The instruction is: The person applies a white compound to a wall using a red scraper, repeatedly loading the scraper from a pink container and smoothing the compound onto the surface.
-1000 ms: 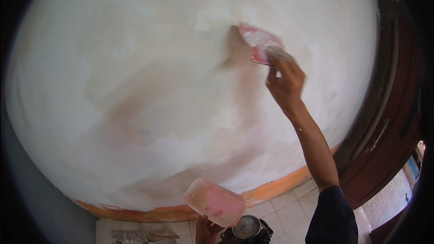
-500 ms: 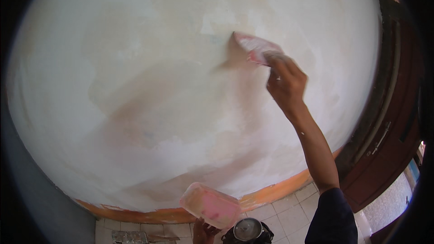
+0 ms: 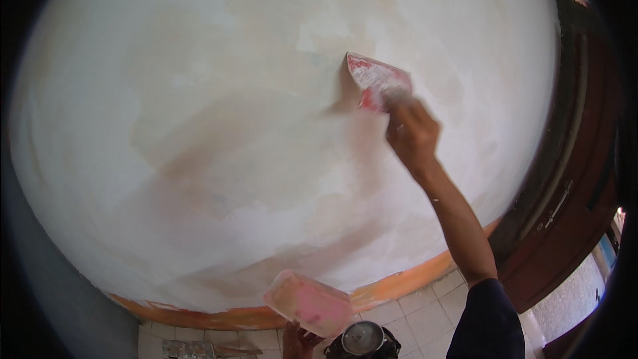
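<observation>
My right hand (image 3: pixel 413 129) is closed round the handle of a putty knife (image 3: pixel 379 78), a broad red scraper smeared with white. Its wide edge meets the patchy white wall (image 3: pixel 266 159), where damp-looking beige areas spread. At the bottom my left hand (image 3: pixel 300 340) grips the lower edge of a shallow pink plastic tub (image 3: pixel 311 304), tilted so that its stained inside shows. The left fingers are partly hidden behind the tub.
An orange band (image 3: pixel 399 284) runs along the wall's foot above white floor tiles (image 3: pixel 425 316). A round metal-rimmed pot (image 3: pixel 363 338) stands by the tub. Smeared flat pieces (image 3: pixel 189 349) lie lower left. A dark red-brown door (image 3: pixel 565 226) is at right.
My right hand has moved slightly down and left with the putty knife, and the blade has turned to show more of its face. The left hand and tub have hardly moved.
</observation>
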Tool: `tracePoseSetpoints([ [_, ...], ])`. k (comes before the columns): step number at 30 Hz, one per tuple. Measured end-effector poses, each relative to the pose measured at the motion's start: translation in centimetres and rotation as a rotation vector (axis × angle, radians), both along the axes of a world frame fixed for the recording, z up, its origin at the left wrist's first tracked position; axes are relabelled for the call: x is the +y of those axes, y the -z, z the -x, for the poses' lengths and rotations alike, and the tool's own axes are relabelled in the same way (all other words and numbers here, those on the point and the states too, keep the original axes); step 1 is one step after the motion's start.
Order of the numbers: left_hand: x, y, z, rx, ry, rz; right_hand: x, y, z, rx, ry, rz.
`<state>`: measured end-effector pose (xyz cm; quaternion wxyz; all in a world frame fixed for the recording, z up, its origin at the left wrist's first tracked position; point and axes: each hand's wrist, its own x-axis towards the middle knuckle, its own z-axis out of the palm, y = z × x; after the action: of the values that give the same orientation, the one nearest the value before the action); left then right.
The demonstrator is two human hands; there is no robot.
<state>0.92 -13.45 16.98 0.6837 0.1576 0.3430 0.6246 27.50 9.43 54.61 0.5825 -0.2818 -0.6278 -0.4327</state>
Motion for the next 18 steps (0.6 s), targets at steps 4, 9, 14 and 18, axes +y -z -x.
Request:
tracePoseSetpoints([
  [4, -0.1, 0.1, -0.2, 0.016, -0.013, -0.044, 1.0, 13.7, 2.7, -0.194, -0.074, 0.188],
  [9, -1.2, -1.2, -0.1, -0.006, -0.040, -0.002, -5.3, 15.8, 2.8, -0.245, -0.229, 0.364],
  [14, -1.2, -0.4, 0.0, -0.009, -0.048, -0.009, -5.4, 3.2, -0.7, 0.047, -0.466, 0.681],
  [18, -0.4, 0.4, -0.3, 0.017, -0.010, -0.028, -1.6, -3.1, -2.2, -0.047, -0.097, 0.498],
])
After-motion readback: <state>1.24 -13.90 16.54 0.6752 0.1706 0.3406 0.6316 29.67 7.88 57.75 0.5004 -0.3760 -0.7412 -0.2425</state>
